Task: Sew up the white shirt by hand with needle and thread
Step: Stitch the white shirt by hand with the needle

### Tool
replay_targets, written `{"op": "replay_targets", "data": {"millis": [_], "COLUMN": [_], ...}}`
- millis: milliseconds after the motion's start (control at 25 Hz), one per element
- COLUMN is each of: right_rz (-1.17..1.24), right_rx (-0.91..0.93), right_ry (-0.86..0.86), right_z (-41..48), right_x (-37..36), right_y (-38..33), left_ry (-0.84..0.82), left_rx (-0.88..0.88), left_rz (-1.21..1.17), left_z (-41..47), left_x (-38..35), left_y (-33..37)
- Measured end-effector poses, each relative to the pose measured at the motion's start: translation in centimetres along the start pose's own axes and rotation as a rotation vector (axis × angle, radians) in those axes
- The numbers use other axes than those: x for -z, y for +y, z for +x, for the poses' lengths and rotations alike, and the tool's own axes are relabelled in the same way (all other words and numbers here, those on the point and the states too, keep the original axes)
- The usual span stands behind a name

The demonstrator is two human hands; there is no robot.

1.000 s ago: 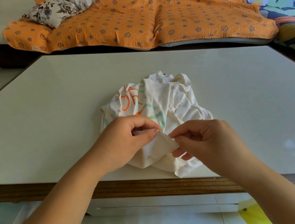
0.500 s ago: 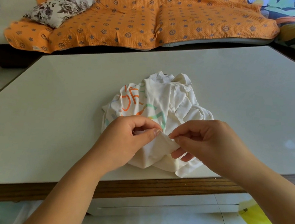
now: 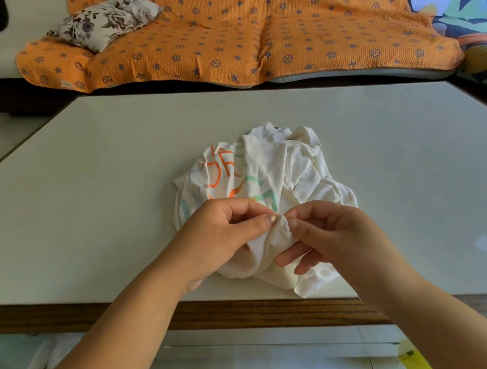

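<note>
Two pinches meet on one small fold of cloth. Your left hand [image 3: 220, 232] grips it between thumb and forefinger. Your right hand [image 3: 335, 236] pinches the same ridge just beside it, its other fingers loosely curled under the fabric. The crumpled white cotton shirt with orange and green printed lettering [image 3: 270, 169] lies heaped on the pale, smooth tabletop [image 3: 118, 188], close to its near wooden edge. The raised fold [image 3: 280, 232] is lifted off the heap toward you. No needle or thread can be made out; if one sits between your right fingertips, it is too fine to see.

You appear to be mid-stitch, or lining up the edges for one. To do it well, hold the two layers flush in the left pinch so the edges match. Leave only a short stretch of cloth between the hands, taut but not stretched. Enter the needle close to the edge and square to it, take a small bite, and draw the thread through until snug; pulling harder would likely pucker this soft fabric. Let the rest of the shirt rest on the table so its weight does not drag the seam.
</note>
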State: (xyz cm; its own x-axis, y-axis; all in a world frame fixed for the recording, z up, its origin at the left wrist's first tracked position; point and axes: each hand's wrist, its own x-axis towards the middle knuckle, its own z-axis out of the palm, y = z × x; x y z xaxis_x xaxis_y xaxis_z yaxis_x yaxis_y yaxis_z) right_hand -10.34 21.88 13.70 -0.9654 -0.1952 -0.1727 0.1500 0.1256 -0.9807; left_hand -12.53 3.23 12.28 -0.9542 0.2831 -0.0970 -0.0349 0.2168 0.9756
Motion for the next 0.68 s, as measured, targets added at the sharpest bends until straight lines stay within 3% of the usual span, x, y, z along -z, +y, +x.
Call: {"op": "replay_targets", "data": {"millis": [320, 680], "right_rz": [-0.019, -0.167], "right_rx": [0.11, 0.174], "right_ry": [0.047, 0.067], "right_z": [0.44, 0.49], "right_x": [-0.15, 0.16], "right_y": [0.18, 0.56], "left_ry": [-0.035, -0.026], "left_rx": [0.085, 0.133], "left_rz": [-0.224, -0.274], "left_z": [0.01, 0.21], "left_x": [-0.47, -0.71], "left_y": [-0.17, -0.22]}}
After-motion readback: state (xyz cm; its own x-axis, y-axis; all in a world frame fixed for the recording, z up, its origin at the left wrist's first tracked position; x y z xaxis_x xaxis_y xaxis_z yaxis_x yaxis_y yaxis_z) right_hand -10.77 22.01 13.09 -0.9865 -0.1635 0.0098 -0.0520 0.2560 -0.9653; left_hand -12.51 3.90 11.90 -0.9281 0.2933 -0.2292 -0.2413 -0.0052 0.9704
